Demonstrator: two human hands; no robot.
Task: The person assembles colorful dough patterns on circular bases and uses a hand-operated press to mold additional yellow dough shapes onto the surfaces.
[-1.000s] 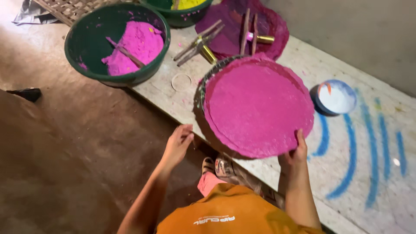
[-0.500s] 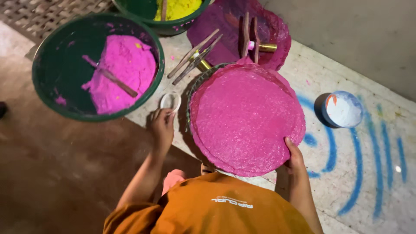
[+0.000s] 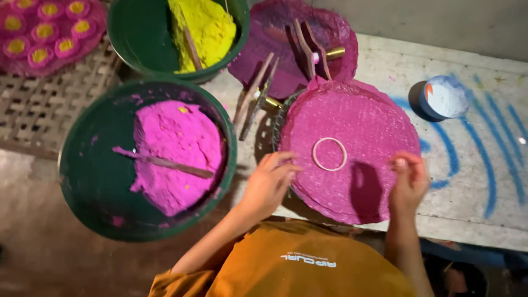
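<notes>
- Ring (image 3: 329, 154): thin, pale, round, lying flat near the middle of the pink tray (image 3: 379, 118), touched by neither hand.
- Pink tray: round, coated all over in pink powder, resting on the pale ledge (image 3: 467, 212) and overhanging its near edge slightly.
- Left hand (image 3: 269, 184): at 8 o'clock from the ring, hovering over the tray's left rim, fingers loosely curled and part open, holding nothing visible.
- Right hand (image 3: 408, 181): at 4 o'clock from the ring, over the tray's right part, fingertips pinched together; impossible to tell whether anything is between them.
- Wooden tools (image 3: 253, 96) with brass fittings: at 10 o'clock from the tray, lying on the ledge just beside its rim.
- Purple tray (image 3: 335, 30): at 12 o'clock, partly under the pink tray, carrying another wooden tool (image 3: 308, 47).
- Small white bowl (image 3: 443, 97): at 2 o'clock from the ring, on the ledge beside blue painted lines (image 3: 489, 165).
- Green tub (image 3: 93, 181) at 9 o'clock: holding a heap of pink powder (image 3: 176, 148) with a stick (image 3: 165, 163) lying across it.
- Second green tub (image 3: 137, 33) at 11 o'clock: holding yellow powder (image 3: 206, 27).
- Pink and yellow shapes (image 3: 44, 27) at far 10 o'clock, on a woven mat (image 3: 38, 110).
</notes>
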